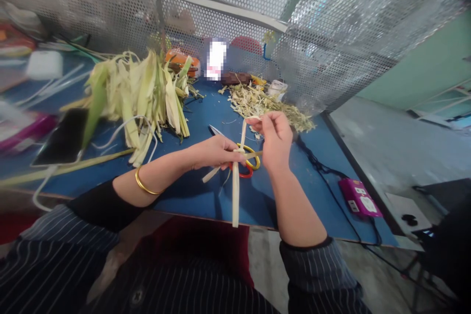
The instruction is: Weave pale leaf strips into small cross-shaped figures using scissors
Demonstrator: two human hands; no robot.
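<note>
My left hand (215, 152) is closed in a pinch on crossed pale leaf strips (236, 186) where they meet, above the blue table (198, 196). My right hand (274, 140) is closed on the upper end of one strip and holds it up. One long strip hangs down past the table's front edge. Scissors (247, 159) with yellow and red handles lie on the table just under both hands. A gold bangle (144, 184) is on my left wrist.
A pile of green-yellow leaves (140, 93) lies at the left. Dry leaf scraps (265, 103) sit at the back right. A black phone (64, 137) with a white cable is at the left, and a pink power strip (358, 197) at the right edge. Perforated metal panels (331, 34) stand behind.
</note>
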